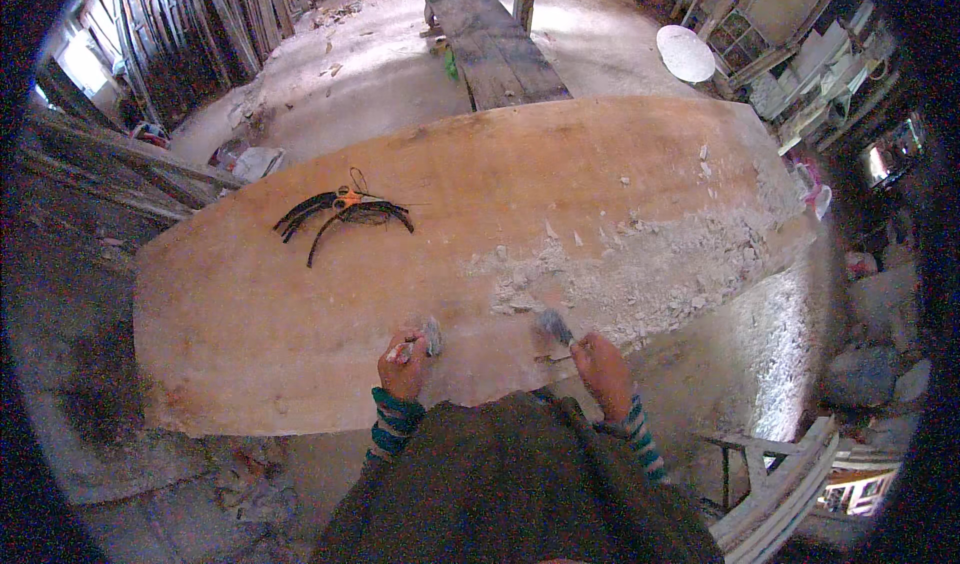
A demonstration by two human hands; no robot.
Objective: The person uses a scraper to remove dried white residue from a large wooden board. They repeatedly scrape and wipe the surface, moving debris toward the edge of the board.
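My left hand [401, 366] is closed around a small grey-white lump [432, 337] just above the wooden board; its exact kind is too blurred to tell. In my right hand [606, 372] is a small brush [554, 327], its dark head pointing left and away from me, low over the board. The wide tan board [250, 334] spreads out before me. White crumbs and flakes of plaster-like material [640, 274] cover its right part, just beyond the brush. Farther left on the board lie several black curved strips [312, 214] and a pair of scissors [347, 196] with orange handles.
Beyond the board a long dark plank bench [495, 49] runs away from me. Wooden poles [200, 34] lean at the far left, and a white round disc [686, 54] stands at the far right. A wooden frame [770, 474] is at the lower right, beside my right arm.
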